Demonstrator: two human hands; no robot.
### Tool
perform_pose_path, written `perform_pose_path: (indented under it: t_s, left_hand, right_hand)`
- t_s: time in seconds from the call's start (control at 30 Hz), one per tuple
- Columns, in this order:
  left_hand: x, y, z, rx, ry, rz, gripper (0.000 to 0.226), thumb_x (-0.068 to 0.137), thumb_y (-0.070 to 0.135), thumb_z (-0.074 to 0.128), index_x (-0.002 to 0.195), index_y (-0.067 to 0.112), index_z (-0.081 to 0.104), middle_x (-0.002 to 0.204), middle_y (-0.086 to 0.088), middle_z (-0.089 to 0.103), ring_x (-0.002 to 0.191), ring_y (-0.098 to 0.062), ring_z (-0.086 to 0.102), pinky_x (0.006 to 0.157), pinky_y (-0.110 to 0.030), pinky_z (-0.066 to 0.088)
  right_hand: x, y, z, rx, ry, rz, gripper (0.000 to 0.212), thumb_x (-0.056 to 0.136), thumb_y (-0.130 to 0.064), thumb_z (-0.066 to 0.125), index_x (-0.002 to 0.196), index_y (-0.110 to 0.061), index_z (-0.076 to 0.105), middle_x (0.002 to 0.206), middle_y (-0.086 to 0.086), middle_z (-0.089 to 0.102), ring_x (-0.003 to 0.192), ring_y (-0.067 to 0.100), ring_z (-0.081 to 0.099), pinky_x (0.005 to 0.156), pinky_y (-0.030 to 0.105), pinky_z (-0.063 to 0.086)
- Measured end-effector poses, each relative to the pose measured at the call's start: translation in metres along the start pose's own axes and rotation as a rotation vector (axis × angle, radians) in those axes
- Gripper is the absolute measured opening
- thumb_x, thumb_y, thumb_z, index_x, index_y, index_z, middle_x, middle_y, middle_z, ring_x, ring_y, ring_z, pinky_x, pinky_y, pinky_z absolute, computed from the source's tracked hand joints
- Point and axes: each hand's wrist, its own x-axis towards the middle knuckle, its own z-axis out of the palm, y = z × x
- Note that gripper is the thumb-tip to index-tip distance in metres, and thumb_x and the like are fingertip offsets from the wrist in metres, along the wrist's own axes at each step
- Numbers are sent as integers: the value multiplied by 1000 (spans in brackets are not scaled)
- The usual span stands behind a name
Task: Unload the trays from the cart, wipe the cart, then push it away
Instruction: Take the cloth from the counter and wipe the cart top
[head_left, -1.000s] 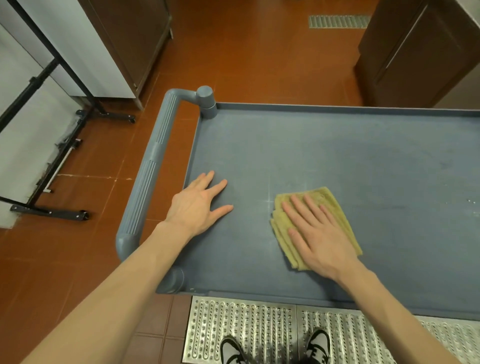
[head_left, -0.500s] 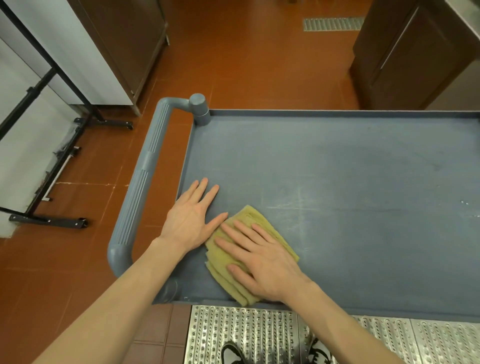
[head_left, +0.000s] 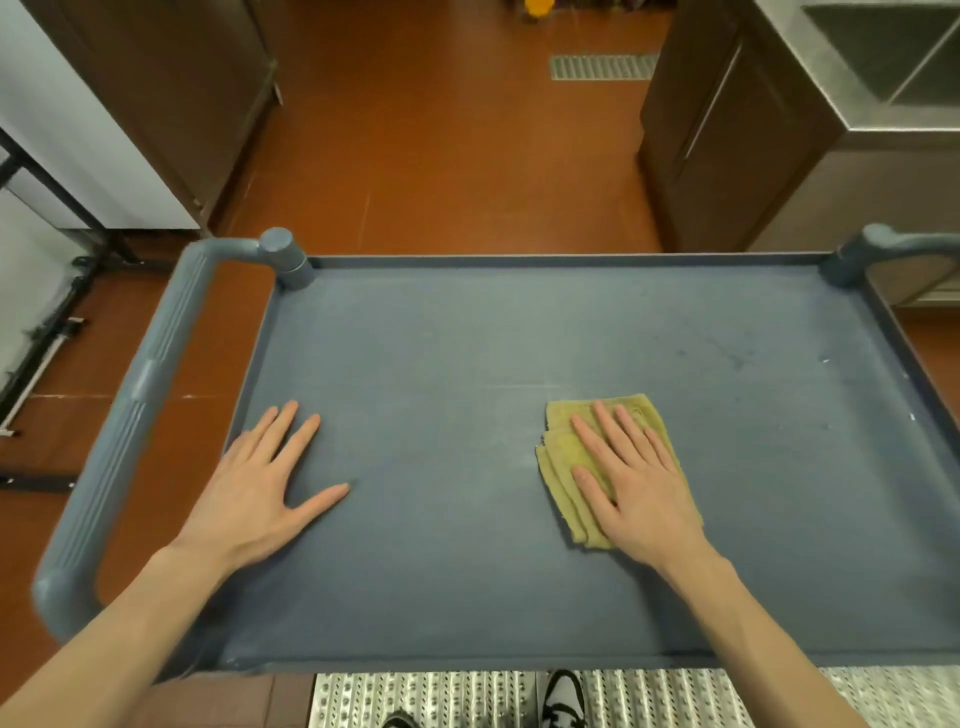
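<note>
The grey-blue cart (head_left: 467, 332) fills the middle of the view, its flat top bare of trays. A folded yellow-green cloth (head_left: 563, 467) lies on the top, right of centre. My right hand (head_left: 639, 483) presses flat on the cloth with straight fingers. My left hand (head_left: 260, 493) rests flat and spread on the cart top near its left edge, beside the ribbed push handle (head_left: 130, 405).
Red tiled floor surrounds the cart. A brown cabinet (head_left: 171, 88) stands at the far left, another brown cabinet (head_left: 727, 135) with a steel sink (head_left: 883, 57) at the far right. A black metal frame (head_left: 47, 332) stands at the left. A perforated steel grate (head_left: 441, 696) lies under my shoes.
My right hand slid the cloth from beside my left hand back toward the right across the cart top. The view tilted up, showing more of the cart. My left hand stayed put.
</note>
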Motion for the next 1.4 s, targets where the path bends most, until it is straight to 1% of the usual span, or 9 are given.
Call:
perform_pose_path:
  t_s: [0.27,0.4,0.53,0.6,0.67,0.83,0.97,1.07,1.4]
  left_hand:
    - [3,16,3,-17,16,-73,108,76,94,33,159,26,34,169,-1,22,158,-23,16,126,-47,18]
    - [1,13,8,-28,9,-67,104,77,90,39,158,25,35,165,12,16,155,-16,15,124,-45,19]
    - [2,16,13,-39,1,-102,101,76,86,41,157,26,36,165,15,14,155,-15,13,123,-40,14]
    - [2,28,14,-49,42,-137,99,76,85,41,155,25,39,163,16,17,155,-16,15,122,-32,5]
    - [4,45,17,-52,85,-147,96,78,82,39,154,25,41,163,13,22,154,-20,17,121,-32,1]
    - [25,101,25,-46,127,-144,84,84,78,37,153,31,45,162,-8,38,152,-40,26,119,-62,20]
    - [53,150,30,-41,132,-69,81,87,77,35,152,31,46,161,-8,40,150,-41,30,119,-64,24]
    - [64,174,36,-56,144,-86,79,87,76,35,151,31,48,160,-9,41,151,-41,28,119,-63,22]
    - [64,176,36,-46,166,-123,79,87,80,33,153,36,45,161,-5,41,153,-37,27,121,-61,23]
  right_hand:
    - [-12,120,-39,-33,40,191,62,104,-56,28,162,-34,27,172,-6,18,160,17,11,127,46,19]
    - [-17,174,-58,-73,48,279,64,103,-58,26,163,-34,25,172,-3,18,159,20,13,128,46,16]
    - [-21,210,-71,-84,51,364,67,103,-60,21,164,-33,22,172,-2,17,160,22,11,128,47,13]
    - [-20,215,-72,-96,49,375,67,103,-61,20,164,-34,19,172,-3,14,160,21,10,129,46,12]
    - [-19,215,-72,-104,49,370,67,103,-60,20,164,-34,18,172,-3,13,160,21,9,129,45,10]
    - [-16,214,-71,-107,57,350,67,104,-59,18,165,-31,19,172,-2,14,160,21,8,129,45,10]
    - [-16,213,-70,-109,55,344,68,103,-59,16,165,-30,18,172,-3,13,160,19,6,130,44,7]
    - [-16,215,-71,-102,46,346,68,104,-60,16,165,-31,15,172,-4,11,160,18,4,130,43,7]
    - [-2,199,-68,-73,3,300,68,103,-62,13,165,-34,14,172,-7,8,160,17,2,130,45,7]
